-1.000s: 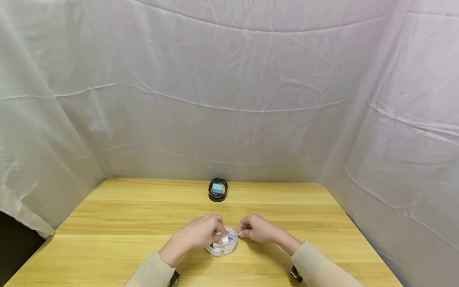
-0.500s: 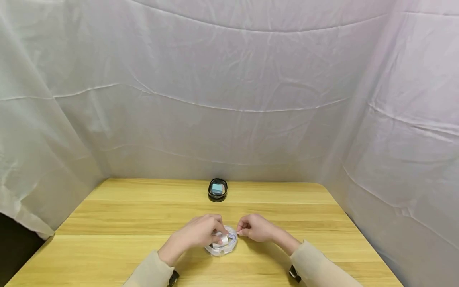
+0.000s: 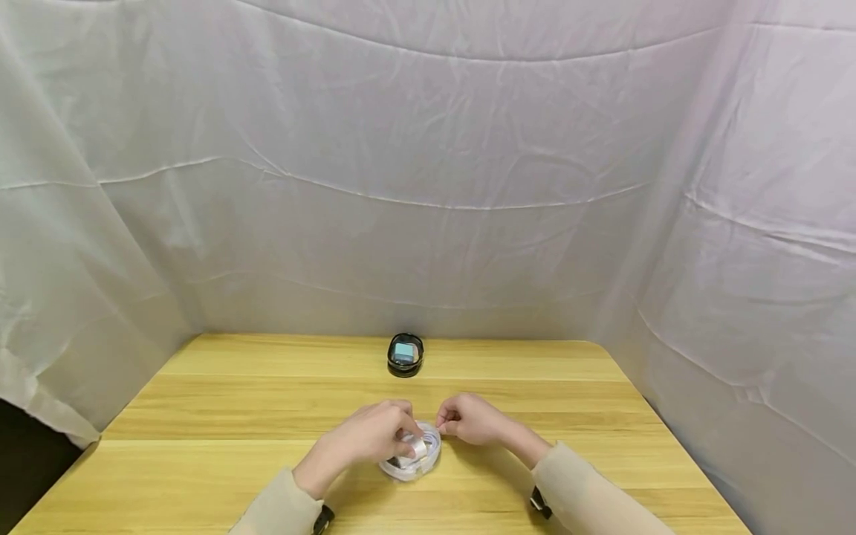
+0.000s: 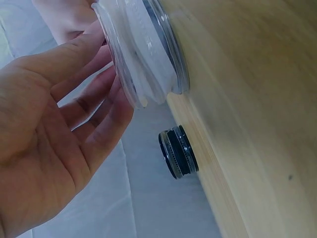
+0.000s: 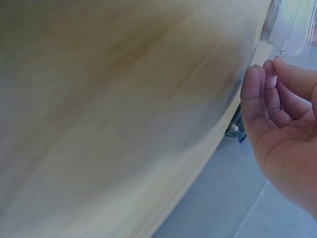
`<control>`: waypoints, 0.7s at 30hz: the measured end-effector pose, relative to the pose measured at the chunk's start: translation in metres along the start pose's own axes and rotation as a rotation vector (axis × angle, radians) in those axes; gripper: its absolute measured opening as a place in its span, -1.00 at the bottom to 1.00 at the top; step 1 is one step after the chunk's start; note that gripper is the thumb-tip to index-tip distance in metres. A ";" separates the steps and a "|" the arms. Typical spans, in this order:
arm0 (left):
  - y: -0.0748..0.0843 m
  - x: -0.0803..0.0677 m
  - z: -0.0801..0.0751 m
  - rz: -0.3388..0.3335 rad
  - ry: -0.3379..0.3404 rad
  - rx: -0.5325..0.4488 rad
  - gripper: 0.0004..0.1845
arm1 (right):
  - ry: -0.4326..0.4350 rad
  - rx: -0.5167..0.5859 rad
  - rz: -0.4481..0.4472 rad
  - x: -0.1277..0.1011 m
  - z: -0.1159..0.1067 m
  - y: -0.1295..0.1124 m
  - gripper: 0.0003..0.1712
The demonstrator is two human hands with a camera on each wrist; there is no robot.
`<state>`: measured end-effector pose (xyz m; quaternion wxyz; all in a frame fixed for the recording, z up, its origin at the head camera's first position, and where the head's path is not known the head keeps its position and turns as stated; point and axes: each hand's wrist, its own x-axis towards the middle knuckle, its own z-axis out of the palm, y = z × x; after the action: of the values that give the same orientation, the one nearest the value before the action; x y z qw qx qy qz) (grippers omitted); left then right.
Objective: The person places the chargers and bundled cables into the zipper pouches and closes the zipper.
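Note:
A round clear plastic case [image 3: 430,464] lies on the table with a coiled white cable [image 3: 434,441] and a white piece [image 3: 419,449] showing at it. Over its left side, my left hand [image 3: 376,433] holds the case with curled thumb and fingers. In the left wrist view the fingers [image 4: 111,106] sit against the clear case's face. My right hand [image 3: 473,420] is at the case's far right edge, its thumb and forefinger pinching a small tab [image 5: 281,52], perhaps a zipper pull. The fingertips mostly cover that tab.
Farther back on the table [image 3: 267,401] stands a small black round case [image 3: 405,368] with a light-blue item [image 3: 404,350] visible in its top. A pale cloth [image 3: 428,253] hangs behind and at both sides of the table.
My right hand has shifted slightly left and away from me along the case's edge. The clear case has moved a little to the left; my left hand stays almost in place.

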<state>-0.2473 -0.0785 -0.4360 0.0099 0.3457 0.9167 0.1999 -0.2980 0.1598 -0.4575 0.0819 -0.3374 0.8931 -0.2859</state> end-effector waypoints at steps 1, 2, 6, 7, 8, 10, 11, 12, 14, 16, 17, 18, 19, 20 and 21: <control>0.000 0.000 0.000 -0.003 -0.001 0.000 -0.71 | 0.000 -0.004 0.003 0.001 0.000 0.000 -0.89; 0.000 0.000 0.000 -0.004 -0.001 0.000 -0.71 | -0.002 -0.007 0.006 0.003 0.001 0.000 -0.89; -0.001 0.000 0.000 0.000 0.001 -0.007 -0.71 | -0.006 -0.005 0.010 0.008 0.002 -0.001 -0.90; -0.001 0.000 0.000 0.004 0.001 -0.010 -0.72 | -0.007 -0.003 0.005 0.009 0.002 0.000 -0.90; -0.002 0.000 0.000 0.013 0.002 -0.013 -0.72 | -0.007 -0.001 0.001 0.011 0.002 0.000 -0.90; -0.003 0.001 0.000 0.031 0.001 -0.020 -0.73 | -0.006 0.000 -0.008 0.013 0.003 0.001 -0.90; -0.004 0.001 0.000 0.040 -0.001 -0.024 -0.73 | -0.002 -0.002 -0.019 0.014 0.003 0.002 -0.89; -0.004 0.002 0.000 0.048 -0.003 -0.027 -0.73 | -0.001 -0.008 -0.025 0.014 0.003 0.003 -0.89; -0.005 0.002 0.000 0.059 -0.009 -0.033 -0.72 | -0.001 -0.012 -0.033 0.015 0.003 0.003 -0.90; -0.006 0.002 0.000 0.059 -0.013 -0.037 -0.71 | -0.003 -0.005 -0.034 0.015 0.004 0.004 -0.91; -0.006 0.002 0.000 0.056 -0.015 -0.040 -0.71 | -0.004 0.000 -0.033 0.015 0.004 0.004 -0.91; -0.006 0.002 0.000 0.053 -0.016 -0.041 -0.71 | -0.008 0.005 -0.022 0.015 0.003 0.004 -0.90; -0.006 0.002 0.000 0.048 -0.017 -0.043 -0.71 | -0.009 0.013 -0.018 0.015 0.003 0.004 -0.90; -0.006 0.002 0.001 0.045 -0.017 -0.043 -0.71 | -0.011 0.017 -0.014 0.014 0.003 0.003 -0.90; -0.006 0.002 0.001 0.041 -0.017 -0.043 -0.71 | -0.011 0.023 -0.004 0.014 0.003 0.003 -0.90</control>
<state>-0.2527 -0.0815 -0.4388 0.0209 0.3658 0.9049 0.2168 -0.3094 0.1510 -0.4609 0.0903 -0.3400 0.8885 -0.2946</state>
